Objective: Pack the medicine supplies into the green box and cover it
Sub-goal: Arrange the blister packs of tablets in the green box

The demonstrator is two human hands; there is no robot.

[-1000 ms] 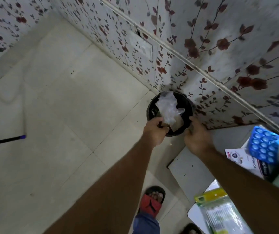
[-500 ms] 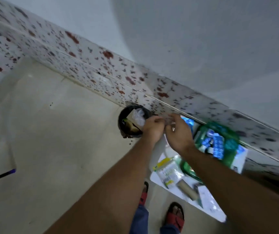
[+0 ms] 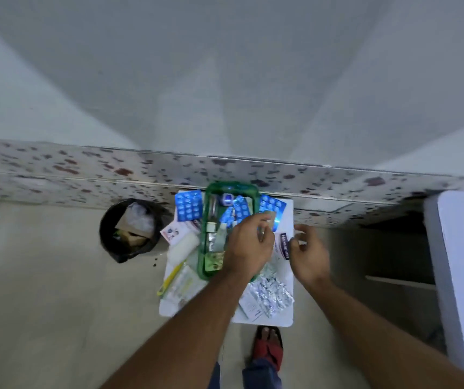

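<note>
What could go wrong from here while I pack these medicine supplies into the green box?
1. The green box already looks crowded, while blue blister packs and silver foil strips lie outside it; the cover may not close flat.
2. The yellow-edged packet and other items lie right at the small white table edge, so a nudge from an arm could drop them.
3. The open black bin stands right beside the table; anything knocked off that side might land in it.

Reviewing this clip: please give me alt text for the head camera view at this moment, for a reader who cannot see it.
Seen from above, a person's left hand hovers over an open green box part-filled with medicine items on a small white table, the right hand open beside it. Blue blister packs, foil strips and packets lie around the box; a black bin stands left of the table.
</note>
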